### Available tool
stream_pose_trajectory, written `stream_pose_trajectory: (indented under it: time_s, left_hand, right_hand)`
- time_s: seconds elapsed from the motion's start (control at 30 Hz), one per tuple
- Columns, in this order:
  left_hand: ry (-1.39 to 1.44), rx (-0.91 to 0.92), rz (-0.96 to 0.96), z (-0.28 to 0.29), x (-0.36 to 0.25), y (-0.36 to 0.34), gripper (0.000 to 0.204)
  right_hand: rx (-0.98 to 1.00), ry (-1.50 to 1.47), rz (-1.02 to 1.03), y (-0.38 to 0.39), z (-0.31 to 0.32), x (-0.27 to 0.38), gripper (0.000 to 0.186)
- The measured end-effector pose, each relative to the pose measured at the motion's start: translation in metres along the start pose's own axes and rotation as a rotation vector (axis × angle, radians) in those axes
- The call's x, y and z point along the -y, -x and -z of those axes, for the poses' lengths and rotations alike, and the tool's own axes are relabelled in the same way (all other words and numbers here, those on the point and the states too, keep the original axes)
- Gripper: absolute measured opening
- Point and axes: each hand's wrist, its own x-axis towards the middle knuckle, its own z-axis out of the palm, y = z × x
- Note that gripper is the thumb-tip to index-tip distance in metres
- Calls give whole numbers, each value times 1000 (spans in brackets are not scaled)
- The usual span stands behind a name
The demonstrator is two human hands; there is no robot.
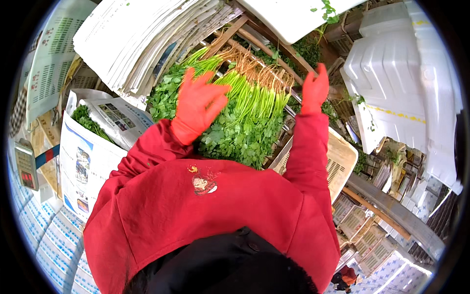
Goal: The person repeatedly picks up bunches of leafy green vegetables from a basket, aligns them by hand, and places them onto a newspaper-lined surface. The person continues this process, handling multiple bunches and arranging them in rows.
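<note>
A wide row of leafy greens (240, 127) lies before me, with bright green stems and brown roots pointing away from me. They look like celery or coriander; I cannot tell which. My left hand (198, 103), in a red glove, is over the left part of the row with its fingers spread and nothing in them. To the right of the roots, my right hand (315, 90), also gloved in red, is raised with its fingers stretched out, apart from the greens. Under the roots a wooden frame (227, 36) shows in part.
A thick newspaper stack (127, 44) lies at the far left. Below it stands a paper-lined container (93, 161) holding greens, beside a scale (25, 166). White foam boxes (391, 81) stand at the right. A beige plastic crate (342, 159) is by my right forearm.
</note>
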Motion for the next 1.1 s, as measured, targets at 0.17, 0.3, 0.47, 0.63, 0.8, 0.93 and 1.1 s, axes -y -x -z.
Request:
stream_pose_trajectory:
  time_s: [0.17,0.3,0.47,0.63,0.8,0.93,1.1]
  left_hand:
    - [-389,-128,210,-3,53,-4,47]
    - [-322,-15,290,-13,106,21,49]
    - [-18,-108,472,-5,117,22,39]
    - [24,-214,664,-2,101,21,47]
    - [-127,-238,511,2,99,8,49]
    - [-289,-198,317,8,96,11,37]
    - [-382,-25,239,-14,77,19,34]
  right_hand:
    - [773,-357,197,52,-24,116,31]
    - [878,24,563,42,-77,121,33]
    - [659,-28,522,48,-82,134,25]
    - [668,26,400,58,-96,137,24]
    - [679,-54,441,59,-88,167,36]
    - [759,-43,381,59,-111,144,29]
    - [609,-45,178,73,-115,120,28]
